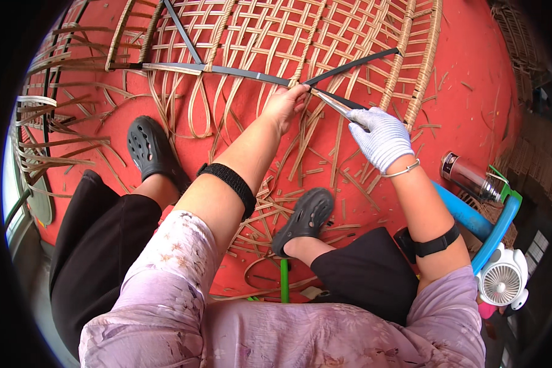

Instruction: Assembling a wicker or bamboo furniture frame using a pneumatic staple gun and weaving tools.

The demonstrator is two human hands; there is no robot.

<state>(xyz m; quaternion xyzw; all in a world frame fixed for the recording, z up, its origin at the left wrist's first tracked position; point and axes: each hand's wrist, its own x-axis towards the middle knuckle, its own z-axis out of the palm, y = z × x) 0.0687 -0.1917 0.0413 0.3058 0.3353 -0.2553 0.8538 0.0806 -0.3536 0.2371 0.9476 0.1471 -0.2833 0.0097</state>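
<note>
On the far left I see loose cane strips (73, 61) curving off the weave toward the red floor (472, 116). Below them, my wearer's left dark clog (150, 144) stands on that floor. Next comes the woven panel (260, 37), an open lattice of tan cane that fills the top middle of my view, with loose ends hanging below its near edge. A dark flat bar (245, 75) follows that edge, running right to a joint where a cane-wrapped rib meets it. The bare left hand (283, 107) is at this joint, its fingers grasping the panel's edge; I can't tell whether a loose strip is pinched there too. Farther below, the right dark clog (310, 211) rests among scattered cane offcuts (270, 205). Just right of the joint, a slim metal tool (332, 102) points toward the left hand. The right hand (381, 138), in a pale knitted glove, has its fingers clenched around the tool's near end. Beyond it I have a metal flask (469, 176) lying on its side, a curved blue plastic piece (497, 236) and, lowest, a white fan (502, 283)
</note>
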